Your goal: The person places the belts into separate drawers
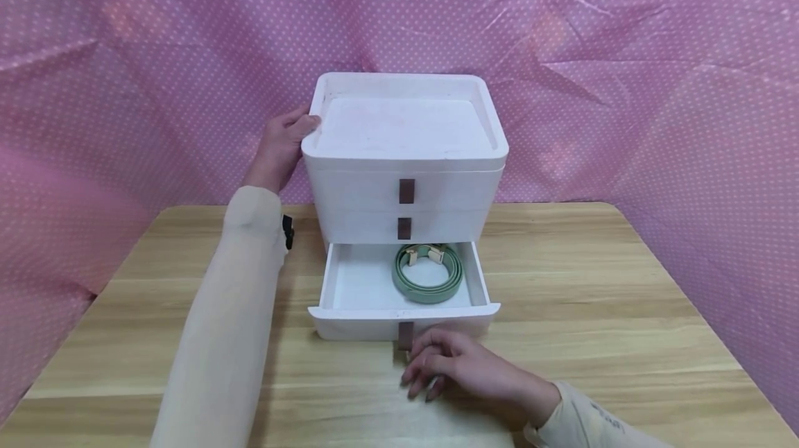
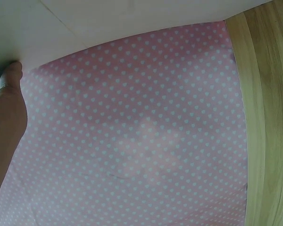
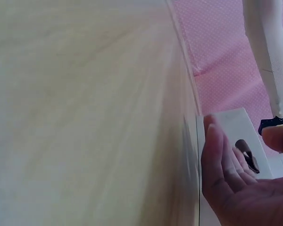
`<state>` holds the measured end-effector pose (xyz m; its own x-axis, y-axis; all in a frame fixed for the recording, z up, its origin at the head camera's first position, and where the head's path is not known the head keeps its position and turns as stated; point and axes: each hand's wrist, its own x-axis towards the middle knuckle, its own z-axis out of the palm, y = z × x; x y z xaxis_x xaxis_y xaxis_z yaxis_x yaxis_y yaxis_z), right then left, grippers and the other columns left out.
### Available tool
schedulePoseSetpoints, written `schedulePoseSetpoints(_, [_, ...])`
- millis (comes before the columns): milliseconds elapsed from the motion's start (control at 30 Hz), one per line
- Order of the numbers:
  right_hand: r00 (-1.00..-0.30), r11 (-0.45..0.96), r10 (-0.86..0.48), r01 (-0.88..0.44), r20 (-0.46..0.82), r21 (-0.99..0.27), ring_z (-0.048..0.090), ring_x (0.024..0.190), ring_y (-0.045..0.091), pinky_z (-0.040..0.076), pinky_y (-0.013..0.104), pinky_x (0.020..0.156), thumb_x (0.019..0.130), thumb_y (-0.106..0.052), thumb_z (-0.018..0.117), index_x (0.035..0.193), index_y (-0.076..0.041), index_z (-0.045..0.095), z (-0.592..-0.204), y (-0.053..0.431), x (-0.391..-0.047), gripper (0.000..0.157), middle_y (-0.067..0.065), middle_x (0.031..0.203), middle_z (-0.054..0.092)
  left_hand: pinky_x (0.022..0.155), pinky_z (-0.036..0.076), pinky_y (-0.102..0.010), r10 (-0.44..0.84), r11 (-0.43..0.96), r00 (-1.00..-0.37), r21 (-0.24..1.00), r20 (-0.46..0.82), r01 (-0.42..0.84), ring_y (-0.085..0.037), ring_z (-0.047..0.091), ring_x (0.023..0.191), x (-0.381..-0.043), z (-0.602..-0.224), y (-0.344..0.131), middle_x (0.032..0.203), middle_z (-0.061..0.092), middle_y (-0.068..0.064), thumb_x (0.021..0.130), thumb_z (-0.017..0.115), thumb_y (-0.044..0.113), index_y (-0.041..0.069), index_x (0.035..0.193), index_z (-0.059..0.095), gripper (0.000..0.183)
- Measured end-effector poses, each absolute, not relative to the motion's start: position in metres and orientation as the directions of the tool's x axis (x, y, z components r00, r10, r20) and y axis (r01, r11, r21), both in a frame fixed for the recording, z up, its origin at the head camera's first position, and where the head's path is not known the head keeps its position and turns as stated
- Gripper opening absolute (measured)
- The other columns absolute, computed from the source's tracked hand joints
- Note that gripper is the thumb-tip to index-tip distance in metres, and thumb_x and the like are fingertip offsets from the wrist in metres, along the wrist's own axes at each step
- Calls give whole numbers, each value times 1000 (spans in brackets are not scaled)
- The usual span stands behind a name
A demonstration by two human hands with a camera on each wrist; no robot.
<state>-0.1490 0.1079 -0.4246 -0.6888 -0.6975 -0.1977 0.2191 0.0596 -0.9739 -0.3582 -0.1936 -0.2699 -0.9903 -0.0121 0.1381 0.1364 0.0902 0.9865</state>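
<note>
A white three-drawer cabinet (image 1: pixel 406 129) stands toward the back of the table, with brown pull tabs on its front. Its bottom drawer (image 1: pixel 362 281) is pulled out, and a coiled green belt (image 1: pixel 427 288) with a gold-coloured buckle lies inside on the right. My left hand (image 1: pixel 284 143) grips the cabinet's upper left edge, thumb over the rim; in the left wrist view part of that hand (image 2: pixel 8 103) meets the white side. Just in front of the bottom drawer's pull tab (image 1: pixel 406 335), my right hand (image 1: pixel 458 368) hovers with loosely bent fingers, holding nothing.
The cabinet stands on a wood-grain table (image 1: pixel 599 337). A shallow raised rim runs around its top tray (image 1: pixel 406 84). Pink dotted cloth (image 1: pixel 580 73) hangs behind the table and along both sides. The open drawer juts toward the front.
</note>
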Motion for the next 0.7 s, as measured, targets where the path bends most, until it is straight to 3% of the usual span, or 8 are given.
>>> schedulePoseSetpoints(167, [-672,59,-700,283,-242,-957,65,102,36,58,43,82,103,-14,50,115,10,52,-424,106,-150,27,24,110,67,110,37,-34,-6,101,-993,988,121,120,-23,44,134,-356,-269,-193,151,43,-4,98,58,34,16,149,43,56])
schedulePoseSetpoints(500, [-749,133,-626,171,-216,-976,63,109,31,57,41,83,102,-15,52,130,8,54,-426,108,-153,36,20,123,63,112,35,-36,0,139,-994,984,112,111,-22,41,137,-358,-270,-194,152,41,-1,98,58,37,20,150,42,56])
schedulePoseSetpoints(700, [-760,119,-614,176,-212,-977,62,110,32,57,42,84,101,-13,54,131,10,50,-425,108,-152,38,21,124,61,111,35,-36,0,143,-994,983,114,112,-22,42,135,-358,-269,-194,150,44,-3,98,57,38,19,149,43,56])
